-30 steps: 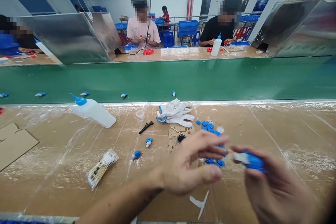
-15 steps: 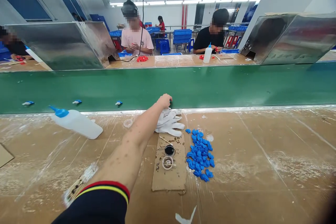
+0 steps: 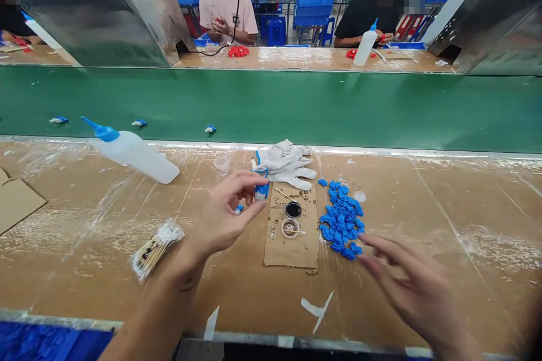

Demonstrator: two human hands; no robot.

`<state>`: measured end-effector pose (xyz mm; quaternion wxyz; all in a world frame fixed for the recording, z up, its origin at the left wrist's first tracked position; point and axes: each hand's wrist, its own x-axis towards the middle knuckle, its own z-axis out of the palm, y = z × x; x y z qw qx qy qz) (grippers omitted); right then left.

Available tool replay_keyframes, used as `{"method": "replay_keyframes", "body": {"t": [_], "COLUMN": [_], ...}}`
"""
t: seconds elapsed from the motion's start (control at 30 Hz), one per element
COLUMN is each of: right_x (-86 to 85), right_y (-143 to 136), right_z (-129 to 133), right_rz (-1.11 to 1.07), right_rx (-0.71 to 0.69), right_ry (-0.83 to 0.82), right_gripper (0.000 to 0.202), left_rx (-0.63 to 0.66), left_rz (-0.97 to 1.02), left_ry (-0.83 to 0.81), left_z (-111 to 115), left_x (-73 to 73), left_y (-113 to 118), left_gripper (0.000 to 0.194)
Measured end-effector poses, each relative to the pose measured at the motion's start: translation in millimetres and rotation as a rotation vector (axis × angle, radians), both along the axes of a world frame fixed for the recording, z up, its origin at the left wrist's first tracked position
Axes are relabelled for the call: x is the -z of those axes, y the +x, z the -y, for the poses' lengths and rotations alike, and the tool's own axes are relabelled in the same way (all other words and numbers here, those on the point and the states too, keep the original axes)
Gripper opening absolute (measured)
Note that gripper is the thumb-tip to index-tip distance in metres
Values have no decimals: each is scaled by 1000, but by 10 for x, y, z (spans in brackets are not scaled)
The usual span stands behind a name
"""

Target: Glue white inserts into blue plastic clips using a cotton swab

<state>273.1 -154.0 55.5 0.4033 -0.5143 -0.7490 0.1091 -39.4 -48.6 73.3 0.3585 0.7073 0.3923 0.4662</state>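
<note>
Fingertips and thumb of the person's left hand (image 3: 228, 211) are pinched together on a small blue-and-white part (image 3: 261, 189), raised above the worktable (image 3: 393, 192) just left of a cardboard mat. Another bit of blue shows beneath that hand; from where I stand, I cannot tell whether it is held. Thumb and forefinger of the right hand (image 3: 409, 285), slightly blurred, stand a little apart at the near right edge of a heap of blue pieces (image 3: 342, 217), with nothing visible between them; whether they touch the heap is unclear.

Between the hands, the cardboard mat (image 3: 290, 256) is spotted with dark drops. It bears a small cup of black liquid (image 3: 293, 210) and, nearer the person, a clear cup (image 3: 290, 224) with a swab across it. White knitted gloves (image 3: 290, 164) lie at the mat's far end. Left of the left hand are a bag of cotton swabs (image 3: 154, 249) and a white squeeze bottle (image 3: 141, 155) on its side.

Beyond runs a green conveyor belt (image 3: 322, 104), carrying more blue-and-white parts. Across it, co-workers in pink (image 3: 228, 11) and black (image 3: 359, 14) shirts handle red pieces.
</note>
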Motion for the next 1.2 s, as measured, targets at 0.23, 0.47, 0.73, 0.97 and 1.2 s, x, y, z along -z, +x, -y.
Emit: {"method": "replay_keyframes", "body": {"t": [0.23,0.47,0.73,0.97,1.2], "right_x": [171,212,252,52,-107], "right_y": [-535,-701,-764,-661,-879], "right_z": [-556,-570,-559,-525,-491], "right_rz": [252,250,-60,-534,-578], "right_rx": [-314,-328,-181,-50,-148], "right_ry": [-160,14,-68,-141,-122], "right_gripper": [18,17,14,18,22], "left_rx": [63,-36,-95,-69,-60], "left_rz": [45,149,261,242,220], "left_ry": [-118,-245,-338,-284,-217], "left_z": [203,349,424,485,512], "left_x": [484,706,669,643,613], "left_y": [-189,-77,25,116,154], "left_gripper": [30,35,18,24,24]}}
